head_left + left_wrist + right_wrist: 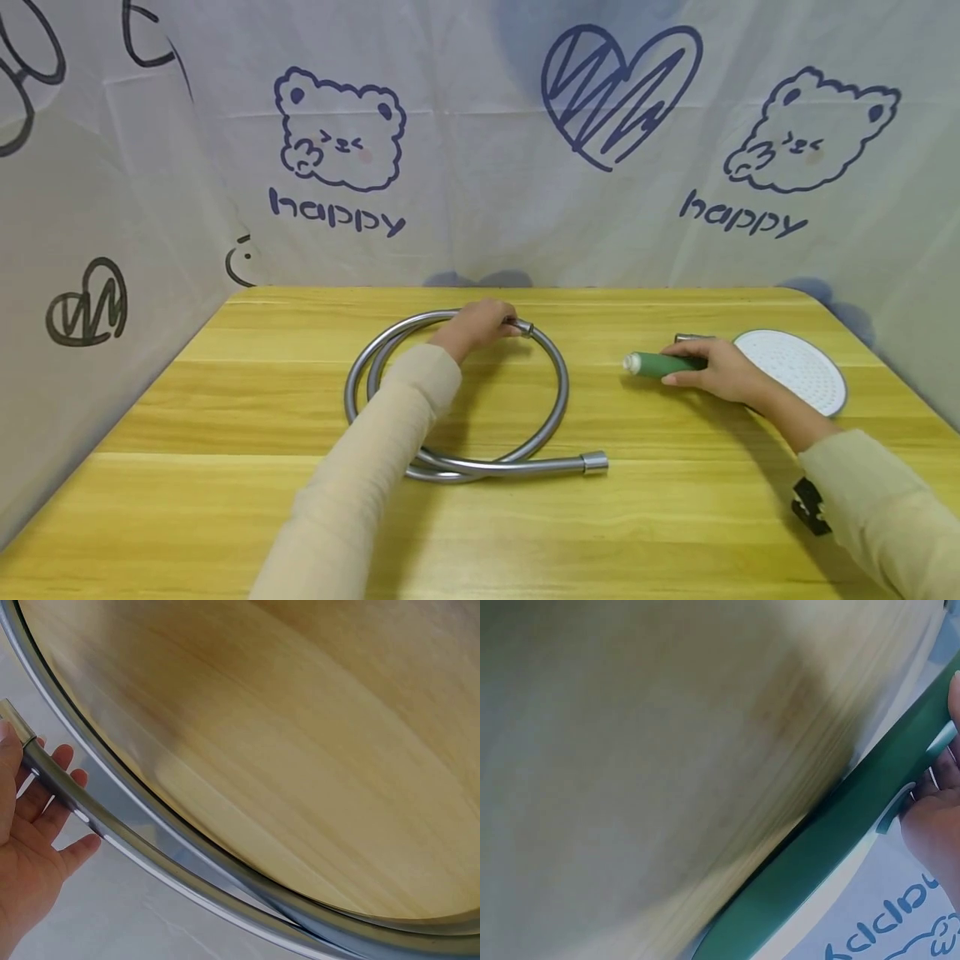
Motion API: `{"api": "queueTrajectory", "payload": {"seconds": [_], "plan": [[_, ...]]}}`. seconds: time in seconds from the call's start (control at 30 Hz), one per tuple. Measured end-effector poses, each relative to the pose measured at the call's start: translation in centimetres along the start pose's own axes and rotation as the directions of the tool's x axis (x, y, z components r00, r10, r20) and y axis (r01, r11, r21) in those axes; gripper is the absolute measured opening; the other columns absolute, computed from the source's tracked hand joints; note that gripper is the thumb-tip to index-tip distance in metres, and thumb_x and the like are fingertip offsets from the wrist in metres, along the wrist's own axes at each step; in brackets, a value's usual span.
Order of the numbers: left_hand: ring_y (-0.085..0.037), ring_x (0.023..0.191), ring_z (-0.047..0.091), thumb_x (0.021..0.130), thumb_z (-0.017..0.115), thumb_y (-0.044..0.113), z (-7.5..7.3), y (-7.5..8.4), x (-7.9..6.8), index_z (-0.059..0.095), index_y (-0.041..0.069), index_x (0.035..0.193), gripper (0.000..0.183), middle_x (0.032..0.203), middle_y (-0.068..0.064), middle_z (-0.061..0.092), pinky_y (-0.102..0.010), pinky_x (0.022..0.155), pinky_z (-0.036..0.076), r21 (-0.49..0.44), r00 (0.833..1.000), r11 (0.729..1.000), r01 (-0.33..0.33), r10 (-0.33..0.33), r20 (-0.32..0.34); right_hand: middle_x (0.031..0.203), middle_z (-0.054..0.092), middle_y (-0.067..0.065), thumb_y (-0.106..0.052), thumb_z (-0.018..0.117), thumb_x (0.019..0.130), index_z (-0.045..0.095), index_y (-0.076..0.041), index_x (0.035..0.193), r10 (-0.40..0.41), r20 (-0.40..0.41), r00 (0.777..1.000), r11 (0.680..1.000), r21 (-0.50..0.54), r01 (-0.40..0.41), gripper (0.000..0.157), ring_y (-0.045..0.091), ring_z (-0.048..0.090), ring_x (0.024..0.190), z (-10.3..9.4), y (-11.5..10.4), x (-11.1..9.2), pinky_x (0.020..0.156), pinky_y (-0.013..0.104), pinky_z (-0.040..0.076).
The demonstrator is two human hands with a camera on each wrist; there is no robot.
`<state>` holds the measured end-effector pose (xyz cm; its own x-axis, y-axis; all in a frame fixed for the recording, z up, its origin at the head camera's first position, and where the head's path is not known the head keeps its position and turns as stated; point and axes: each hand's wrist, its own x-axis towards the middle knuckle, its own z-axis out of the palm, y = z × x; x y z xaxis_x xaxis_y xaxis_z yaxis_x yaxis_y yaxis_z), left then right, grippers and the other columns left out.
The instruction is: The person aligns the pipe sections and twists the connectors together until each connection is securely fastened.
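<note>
A coiled silver shower hose point(558, 392) lies in loops on the table. My left hand point(480, 323) grips it at the far side of the coil, close to one metal end fitting point(527, 328); in the left wrist view, the fingers point(64, 757) and thumb lie around the tube. The hose's other end fitting point(595, 462) points right, toward the near side. Over on the right is a hand shower with a green handle point(654, 365) and a round white spray face point(795, 371). My right hand point(716, 367) holds it by that handle point(840, 825), covering part of it.
The wooden table point(480, 533) runs back to a white cloth backdrop point(480, 167) with drawn bears and hearts. A small black object point(810, 507) shows beside the right sleeve point(862, 475).
</note>
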<state>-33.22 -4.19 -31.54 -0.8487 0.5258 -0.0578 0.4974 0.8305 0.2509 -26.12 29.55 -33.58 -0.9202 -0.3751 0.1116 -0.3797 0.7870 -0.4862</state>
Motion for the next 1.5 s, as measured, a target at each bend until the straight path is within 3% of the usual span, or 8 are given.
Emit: {"api": "queueTrajectory", "payload": {"seconds": [0.2,0.3,0.4,0.63,0.83,1.13,1.5], "plan": [[-0.018,0.087,0.058,0.093,0.053,0.03,-0.2,0.3,-0.1,0.065,0.01,0.108,0.027,0.105,-0.004,0.067,-0.033,0.079,0.045,0.009,1.0,1.0,0.011,-0.011,0.018,0.123,0.055,0.031,-0.025,0.069,0.084,0.061,0.003,0.117,0.051,0.003,0.999,0.998,0.031,-0.051,0.044,0.046,0.052,0.111,-0.3,-0.2,0.0,0.086,0.051,0.046],[-0.018,0.09,0.059,0.094,0.052,0.029,-0.3,0.4,-0.2,0.064,0.011,0.11,0.027,0.107,-0.004,0.066,-0.034,0.081,0.045,0.001,1.0,1.0,0.017,-0.017,0.023,0.114,0.061,0.027,-0.024,0.068,0.085,0.061,0.003,0.117,0.051,-0.009,0.999,0.998,0.045,-0.05,0.042,0.035,0.059,0.096,-0.3,-0.3,0.0,0.078,0.041,0.048],[-0.019,0.094,0.06,0.094,0.052,0.029,-0.3,0.4,-0.2,0.064,0.01,0.11,0.027,0.109,-0.005,0.066,-0.035,0.083,0.046,-0.007,1.0,1.0,0.015,-0.015,0.016,0.107,0.065,0.023,-0.022,0.067,0.086,0.061,0.003,0.116,0.036,-0.022,0.999,0.998,0.055,-0.034,0.04,0.023,0.057,0.087,-0.2,-0.4,0.2,0.073,0.033,0.046],[-0.021,0.1,0.06,0.093,0.053,0.028,-0.2,0.3,0.0,0.064,0.01,0.112,0.029,0.112,-0.005,0.066,-0.037,0.086,0.046,0.016,1.0,0.999,-0.028,0.029,-0.005,0.104,0.065,0.021,-0.02,0.067,0.086,0.06,0.004,0.116,0.0,-0.04,0.999,0.998,0.061,0.003,0.039,0.021,0.056,0.086,0.2,-0.9,0.7,0.073,0.031,0.045],[-0.022,0.104,0.06,0.093,0.052,0.028,-0.2,0.2,0.1,0.063,0.011,0.115,0.03,0.115,-0.005,0.065,-0.038,0.089,0.046,0.01,1.0,1.0,-0.001,0.001,-0.007,0.104,0.066,0.02,-0.02,0.066,0.086,0.06,0.004,0.116,-0.025,-0.032,0.999,0.996,0.085,0.028,0.038,0.016,0.055,0.084,0.5,-1.8,1.2,0.073,0.03,0.045],[-0.021,0.098,0.06,0.093,0.054,0.027,-0.1,0.2,0.0,0.064,0.007,0.111,0.029,0.11,-0.008,0.066,-0.034,0.085,0.047,-0.045,1.0,0.999,-0.003,0.002,-0.024,0.105,0.065,0.019,-0.02,0.064,0.088,0.059,0.003,0.117,-0.039,-0.01,0.999,0.994,0.104,0.04,0.038,0.021,0.057,0.086,1.0,-2.8,2.0,0.075,0.034,0.046],[-0.024,0.1,0.061,0.092,0.055,0.019,0.3,-0.2,0.2,0.061,0.0,0.11,0.027,0.108,-0.014,0.065,-0.032,0.086,0.048,-0.13,0.997,0.989,-0.071,0.065,-0.045,0.105,0.066,0.019,-0.019,0.063,0.089,0.059,0.004,0.117,-0.073,0.013,0.997,0.991,0.115,0.071,0.037,0.021,0.057,0.086,1.6,-4.3,2.7,0.073,0.034,0.046]]}}
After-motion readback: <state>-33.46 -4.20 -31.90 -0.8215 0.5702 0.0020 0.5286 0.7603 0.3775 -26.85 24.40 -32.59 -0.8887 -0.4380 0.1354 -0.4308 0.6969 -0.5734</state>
